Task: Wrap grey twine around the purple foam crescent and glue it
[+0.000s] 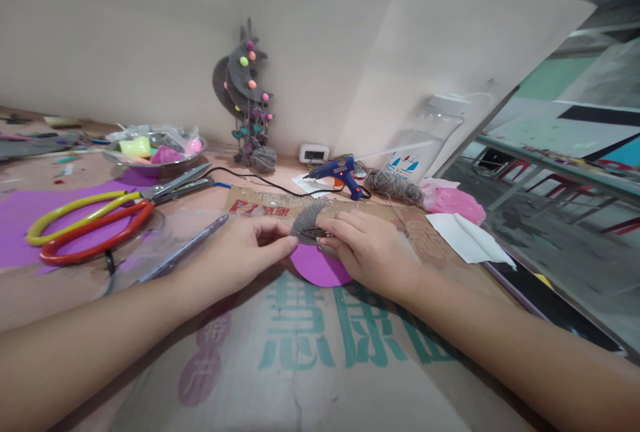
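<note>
A grey yarn-covered piece (pixel 306 220) with a curved upper edge sits between my hands at the middle of the cardboard. Thumb and fingers of my left hand (pixel 250 245) pinch its left end. My right hand (pixel 367 249) has its fingers closed at the right side of the same piece, partly covering it. Directly below it lies a purple round felt-like piece (pixel 320 267), its upper part hidden. A blue hot glue gun (pixel 337 172) with a black cord rests behind my hands, next to a hank of grey yarn (pixel 393 187).
Scissors with yellow and red handles (pixel 95 225) lie at left on purple sheet (pixel 13 219), near a pen (pixel 185 249). Behind are a metal bowl (pixel 113 157) of colourful bits, a decorated grey moon hanging (pixel 243 79), a small clock (pixel 314 153) and a clear bottle (pixel 425 135).
</note>
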A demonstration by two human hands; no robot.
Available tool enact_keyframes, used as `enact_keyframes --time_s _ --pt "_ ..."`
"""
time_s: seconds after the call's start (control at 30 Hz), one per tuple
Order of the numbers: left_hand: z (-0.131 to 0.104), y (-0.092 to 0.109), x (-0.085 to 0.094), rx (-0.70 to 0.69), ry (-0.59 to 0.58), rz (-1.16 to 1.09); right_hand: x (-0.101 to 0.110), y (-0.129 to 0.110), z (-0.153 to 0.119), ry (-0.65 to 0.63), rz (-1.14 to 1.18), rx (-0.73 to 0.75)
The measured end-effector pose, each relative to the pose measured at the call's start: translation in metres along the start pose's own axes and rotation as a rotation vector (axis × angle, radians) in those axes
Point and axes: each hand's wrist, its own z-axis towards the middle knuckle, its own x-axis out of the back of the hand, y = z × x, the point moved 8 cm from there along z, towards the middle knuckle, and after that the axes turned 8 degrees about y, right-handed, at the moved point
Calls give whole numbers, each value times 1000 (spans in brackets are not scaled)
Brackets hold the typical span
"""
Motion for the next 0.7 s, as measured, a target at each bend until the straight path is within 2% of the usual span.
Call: enact_keyframes --time_s 0.33,0.5,0.7 --pt "1 -3 -2 79 -1 -45 0 6 -1 0 37 -61" --pt "-1 -1 0 64 5 -61 -1 3 -2 -27 38 -47" --pt "-2 1 0 60 5 -98 -2 6 -4 -49 83 -112"
